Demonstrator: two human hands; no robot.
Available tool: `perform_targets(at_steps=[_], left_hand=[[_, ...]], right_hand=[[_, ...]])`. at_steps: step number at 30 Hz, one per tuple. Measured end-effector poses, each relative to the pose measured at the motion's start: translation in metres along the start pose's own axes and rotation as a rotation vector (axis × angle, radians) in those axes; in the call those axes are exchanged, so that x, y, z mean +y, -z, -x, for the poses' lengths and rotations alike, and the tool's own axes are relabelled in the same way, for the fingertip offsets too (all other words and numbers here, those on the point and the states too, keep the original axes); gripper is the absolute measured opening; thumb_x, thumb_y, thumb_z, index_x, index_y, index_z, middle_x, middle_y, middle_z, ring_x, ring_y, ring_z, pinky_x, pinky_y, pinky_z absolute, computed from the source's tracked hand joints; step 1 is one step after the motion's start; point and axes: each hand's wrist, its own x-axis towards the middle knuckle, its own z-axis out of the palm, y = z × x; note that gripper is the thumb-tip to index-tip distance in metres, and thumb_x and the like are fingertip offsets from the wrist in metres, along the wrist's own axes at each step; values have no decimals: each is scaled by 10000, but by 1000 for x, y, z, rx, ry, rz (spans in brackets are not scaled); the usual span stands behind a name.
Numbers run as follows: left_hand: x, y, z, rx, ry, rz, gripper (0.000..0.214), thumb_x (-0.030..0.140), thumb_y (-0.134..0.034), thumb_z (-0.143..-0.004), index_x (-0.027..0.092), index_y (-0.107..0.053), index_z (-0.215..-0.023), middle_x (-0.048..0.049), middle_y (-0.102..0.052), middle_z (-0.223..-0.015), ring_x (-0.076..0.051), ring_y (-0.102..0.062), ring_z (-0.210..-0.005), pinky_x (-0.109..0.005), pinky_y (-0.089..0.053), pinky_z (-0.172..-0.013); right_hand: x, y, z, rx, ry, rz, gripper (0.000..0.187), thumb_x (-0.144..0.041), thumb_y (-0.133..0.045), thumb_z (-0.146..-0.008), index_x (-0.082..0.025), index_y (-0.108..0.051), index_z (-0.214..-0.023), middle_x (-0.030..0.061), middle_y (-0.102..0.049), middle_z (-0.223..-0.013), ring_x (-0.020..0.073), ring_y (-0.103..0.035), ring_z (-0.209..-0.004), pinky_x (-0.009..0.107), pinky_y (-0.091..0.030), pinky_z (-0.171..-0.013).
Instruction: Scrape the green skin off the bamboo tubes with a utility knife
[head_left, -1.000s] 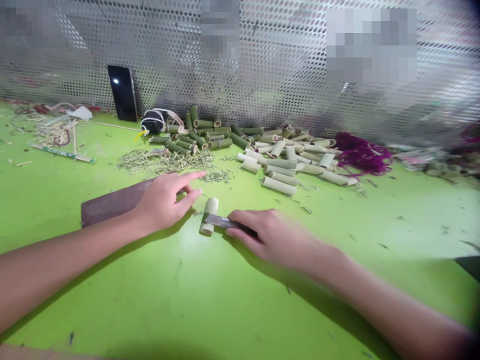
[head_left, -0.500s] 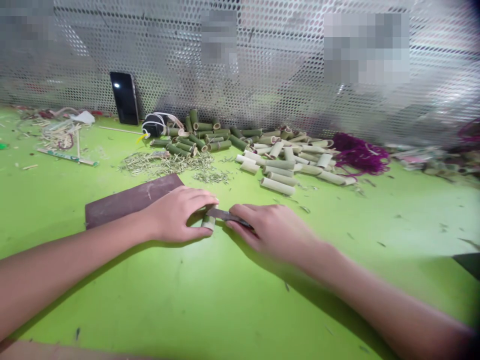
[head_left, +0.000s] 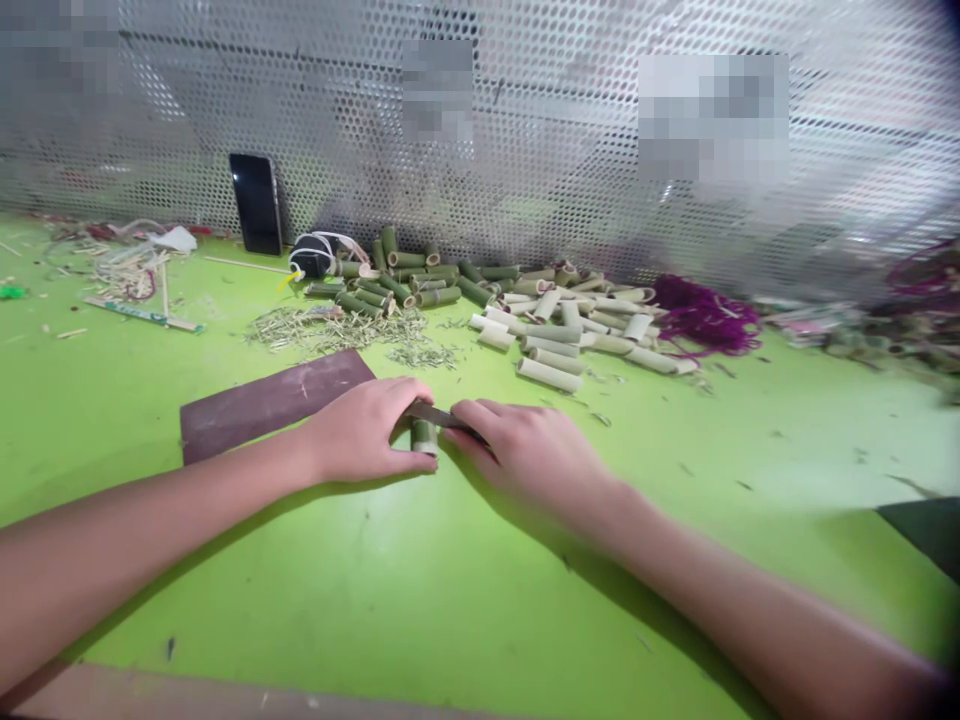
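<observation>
A short green bamboo tube [head_left: 424, 437] is pinched between the thumb and fingers of my left hand [head_left: 367, 430], close above the green table. My right hand [head_left: 525, 445] is closed round the handle of a knife [head_left: 433, 415]. The knife's blade points left and lies across the upper part of the tube, between the two hands. Its tip is close to my left fingers. Partly under my left forearm and hand lies a flat brown sheet, perhaps sandpaper [head_left: 274, 405].
Green bamboo tubes [head_left: 439, 296] and pale scraped ones [head_left: 550, 374] are heaped at the back. Shavings [head_left: 330, 330] lie before them. Purple string [head_left: 705, 315] is to their right. A phone [head_left: 256, 205] leans on the perforated metal screen [head_left: 525, 130], beside a black object with white cable [head_left: 312, 256].
The knife blade has shifted left across the tube, its tip now nearer my left fingers. The tube shows more of its green side. The whole view has shifted slightly.
</observation>
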Motion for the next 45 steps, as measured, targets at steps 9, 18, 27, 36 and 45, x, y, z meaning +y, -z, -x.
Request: perform_targets(at_steps=[9,18,27,36,45], left_hand=[[-2,-1,0,-8,-71,-2,525,506,-797,-844,222,-558,-1216,-89,-700,-1200,-289,-654,-1090,-438,-520,-945],[-3,-2,-1,-25,-130,-142,354,471,-672,-914,176,-598,-1094,-102,-587,-1083,-271,-591,-951,-437,-516,-836],[-4,-1,2,-36,-157,-35,428,425,-689,-932,195,-589,-1279,-116,-618,-1221,-291,-613,-1111,-474,-511,-980],[-4,-1,3,35,-101,-37,299,427,-749,-865,226,-663,-1069,-75,-626,-1126,-287,-642,-1086,-418,-538,-918],[-3,2,0,-21,-81,-47,493,497,-703,-895,207,-550,-1264,-105,-653,-1173,-292,-628,-1070,-446,-528,-950]], right_hand=[[2,-4,-2,12,5,-51,271,-367,-455,-1083,-207,-648,-979,17,-713,-805,141,-560,-589,286,-298,-568],[7,-3,-4,-38,13,-194,250,-339,-506,-1056,-198,-696,-977,34,-734,-770,149,-599,-569,269,-369,-564],[24,2,3,-188,24,-350,312,-427,-497,-1040,-215,-726,-1021,28,-733,-744,152,-596,-548,271,-387,-520],[7,-1,8,-45,26,-185,295,-377,-464,-1063,-207,-701,-1019,38,-743,-803,156,-595,-583,287,-365,-562],[7,-3,1,-34,59,-215,248,-357,-495,-1055,-210,-684,-988,22,-719,-762,143,-570,-553,274,-349,-549]])
